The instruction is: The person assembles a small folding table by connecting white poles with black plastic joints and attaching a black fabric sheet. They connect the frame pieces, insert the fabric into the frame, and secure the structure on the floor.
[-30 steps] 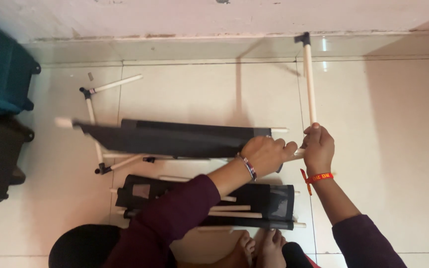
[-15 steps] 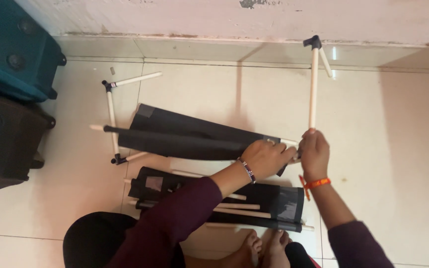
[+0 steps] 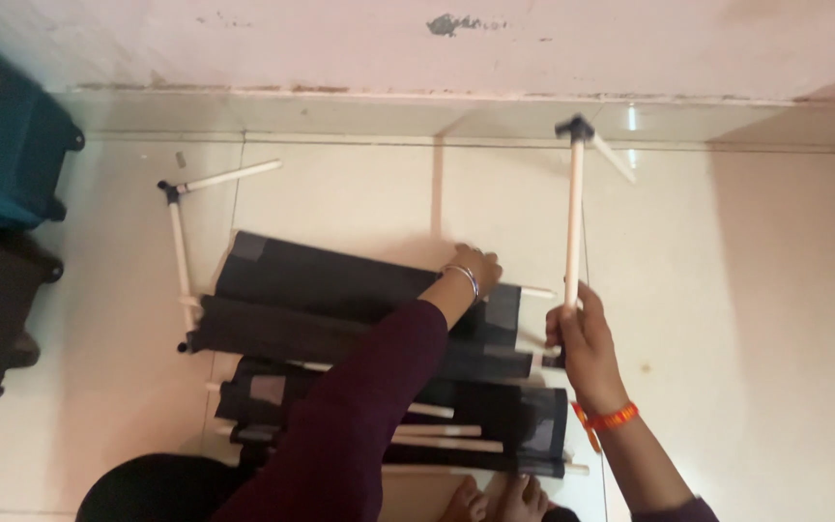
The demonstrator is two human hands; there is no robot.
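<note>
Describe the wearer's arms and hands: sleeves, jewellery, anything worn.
Both arms wear dark maroon long sleeves. The left hand is bare, with a thin silver bangle at the wrist. The right hand is bare too, with an orange-red thread band tied round the wrist, its loose end hanging. No gloves or rings visible.

You get one head-worn view, looking steeply down at the tiled floor (image 3: 785, 319) toward the wall (image 3: 340, 43), fairly close.

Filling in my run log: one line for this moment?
left hand on black fabric | right hand grips white pole | floor
</note>
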